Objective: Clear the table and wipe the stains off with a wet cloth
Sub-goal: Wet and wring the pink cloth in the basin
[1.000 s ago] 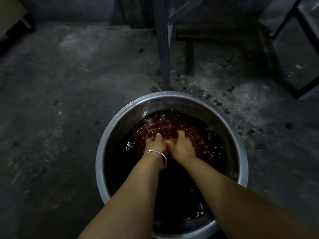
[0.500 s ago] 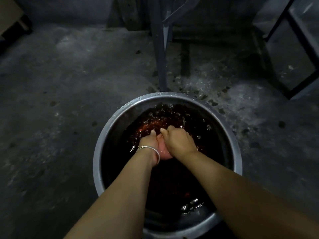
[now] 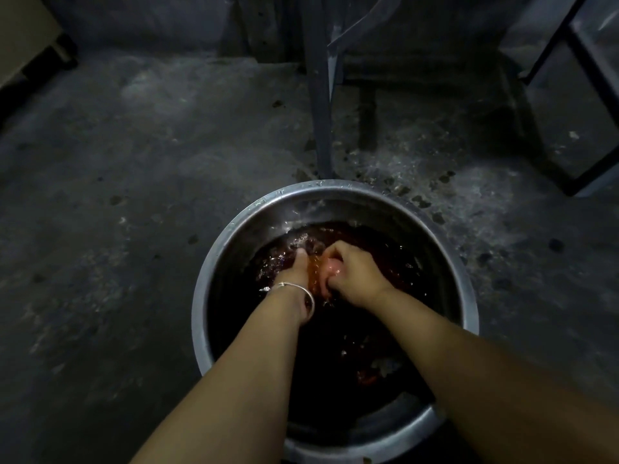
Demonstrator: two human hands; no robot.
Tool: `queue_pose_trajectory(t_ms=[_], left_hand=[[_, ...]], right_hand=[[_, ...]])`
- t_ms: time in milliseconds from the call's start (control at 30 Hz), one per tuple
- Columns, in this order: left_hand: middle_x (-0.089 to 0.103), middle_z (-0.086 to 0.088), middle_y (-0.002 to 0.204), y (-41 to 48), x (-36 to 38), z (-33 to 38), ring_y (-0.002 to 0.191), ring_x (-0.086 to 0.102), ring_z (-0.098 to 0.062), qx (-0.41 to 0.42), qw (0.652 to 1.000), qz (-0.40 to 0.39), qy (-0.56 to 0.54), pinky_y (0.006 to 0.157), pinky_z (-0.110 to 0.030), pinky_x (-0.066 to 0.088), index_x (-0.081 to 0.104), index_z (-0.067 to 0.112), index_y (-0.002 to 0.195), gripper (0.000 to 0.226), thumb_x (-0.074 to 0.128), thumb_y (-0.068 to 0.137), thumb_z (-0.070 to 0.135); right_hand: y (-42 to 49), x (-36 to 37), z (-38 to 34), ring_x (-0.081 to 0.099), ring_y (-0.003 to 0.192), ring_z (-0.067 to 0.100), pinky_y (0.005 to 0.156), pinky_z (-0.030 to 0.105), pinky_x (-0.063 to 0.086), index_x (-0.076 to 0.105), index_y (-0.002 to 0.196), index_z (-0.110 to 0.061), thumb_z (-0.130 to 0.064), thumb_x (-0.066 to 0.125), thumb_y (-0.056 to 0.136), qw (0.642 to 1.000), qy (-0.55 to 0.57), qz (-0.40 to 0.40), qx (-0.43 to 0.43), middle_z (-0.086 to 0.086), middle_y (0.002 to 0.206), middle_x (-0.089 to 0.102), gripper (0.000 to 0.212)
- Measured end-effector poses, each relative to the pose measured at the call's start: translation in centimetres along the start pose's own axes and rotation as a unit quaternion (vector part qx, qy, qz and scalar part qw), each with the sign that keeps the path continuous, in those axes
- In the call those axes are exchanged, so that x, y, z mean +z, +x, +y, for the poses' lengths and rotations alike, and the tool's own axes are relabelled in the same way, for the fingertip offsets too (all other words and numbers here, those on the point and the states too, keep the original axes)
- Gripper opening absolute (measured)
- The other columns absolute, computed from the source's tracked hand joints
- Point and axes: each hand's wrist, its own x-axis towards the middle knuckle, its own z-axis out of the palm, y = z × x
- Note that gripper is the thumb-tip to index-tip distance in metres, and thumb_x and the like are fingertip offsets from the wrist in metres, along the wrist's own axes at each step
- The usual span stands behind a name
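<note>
Both grips, left hand [image 3: 294, 270] and right hand [image 3: 355, 276], are clamping the red cloth [image 3: 331, 267] at the water surface inside the basin [image 3: 335, 186]; vigorous wringing is risking splashes onto the floor [image 3: 134, 229].

a grey metal leg [image 3: 320, 128] stands on the spotted concrete floor [image 3: 134, 195]. a black frame [image 3: 550, 45] stands at far right.

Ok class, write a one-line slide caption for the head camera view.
Left hand and right hand grip a pinkish cloth in a metal basin of dark water on the floor.
</note>
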Motion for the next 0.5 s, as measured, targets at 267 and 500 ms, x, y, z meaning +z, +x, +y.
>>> queue_pose_trajectory(t_ms=[267, 500], left_hand=[[0.060, -0.014, 0.089, -0.7, -0.4, 1.1, 0.077, 0.058, -0.029, -0.081, 0.980, -0.162, -0.082, 0.069, -0.044, 0.048, 0.060, 0.015, 0.095, 0.023, 0.056, 0.088, 0.036], [0.065, -0.013, 0.088, -0.8, 0.6, 0.8, 0.076, 0.062, -0.025, 0.033, 0.984, -0.153, -0.090, 0.055, -0.037, 0.052, 0.059, 0.006, 0.109, 0.047, 0.053, 0.086, 0.047]], right_hand=[[-1.1, -5.9, -2.5, 0.062, 0.055, 0.002, 0.049, 0.013, 0.047, 0.068, 0.101, -0.021, 0.009, 0.068, 0.073, 0.941, 0.186, -0.284, 0.013, -0.004, 0.081, 0.068, 0.041], [-0.6, -2.7, 0.2, 0.060, 0.070, 0.013, 0.061, 0.020, 0.051, 0.067, 0.086, -0.009, 0.000, 0.067, 0.078, 0.827, 0.549, -0.033, 0.116, 0.003, 0.076, 0.068, 0.012]])
